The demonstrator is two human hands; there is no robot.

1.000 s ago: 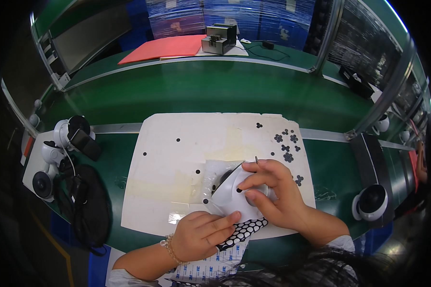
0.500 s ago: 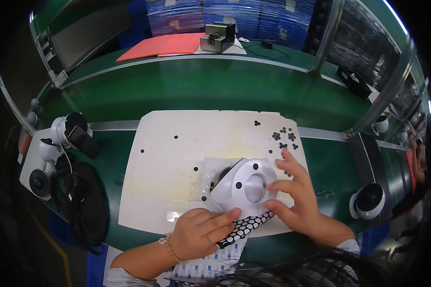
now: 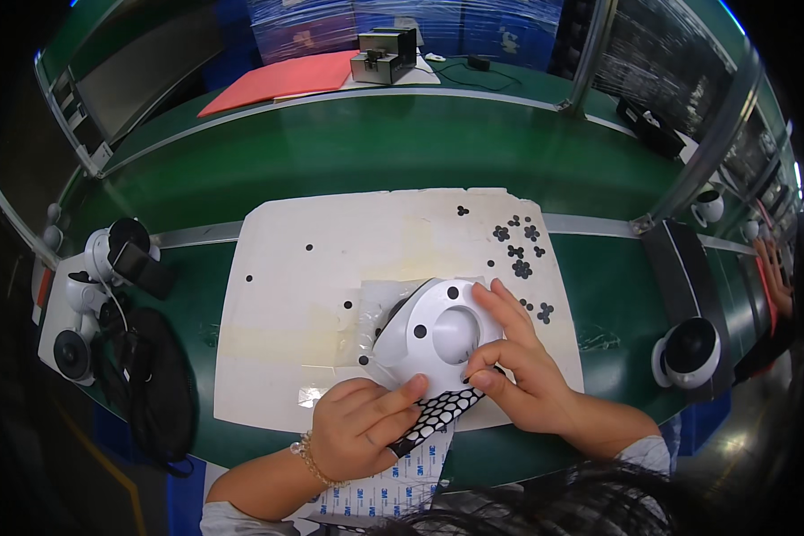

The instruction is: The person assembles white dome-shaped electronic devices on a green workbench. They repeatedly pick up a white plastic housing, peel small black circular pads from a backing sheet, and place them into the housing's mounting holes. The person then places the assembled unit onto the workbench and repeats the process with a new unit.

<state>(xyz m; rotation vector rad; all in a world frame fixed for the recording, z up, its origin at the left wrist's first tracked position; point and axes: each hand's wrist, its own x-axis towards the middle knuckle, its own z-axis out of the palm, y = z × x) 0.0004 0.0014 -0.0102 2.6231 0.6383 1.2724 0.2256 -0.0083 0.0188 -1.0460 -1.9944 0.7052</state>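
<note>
A white plastic housing [image 3: 402, 355] with a round opening rests tilted on a clear plastic bag [image 3: 372, 302]. Round black pads [image 3: 420, 331] sit on its face. My left hand [image 3: 362, 424] steadies its lower edge, fingers closed over it and over a black sheet with rows of round white holes [image 3: 442, 412]. At the lower right of the opening, my right hand [image 3: 523, 375] pinches a small black pad [image 3: 465, 380] between thumb and forefinger, against the ring. Its other fingers touch the ring's right side. Blue-printed backing paper [image 3: 380, 496] lies below my left hand.
Loose black pads [image 3: 523, 268] are scattered over the white board [image 3: 277, 348]. White round devices [image 3: 101, 255] and a black pouch [image 3: 165, 384] lie left; another white device [image 3: 690, 355] stands right. A metal box [image 3: 386, 58] and pink sheets [image 3: 286, 79] occupy the shelf behind.
My right thumb and forefinger have closed into a pinch at the ring's lower right, where they were spread before. The left hand keeps its hold; the whole view has shifted slightly.
</note>
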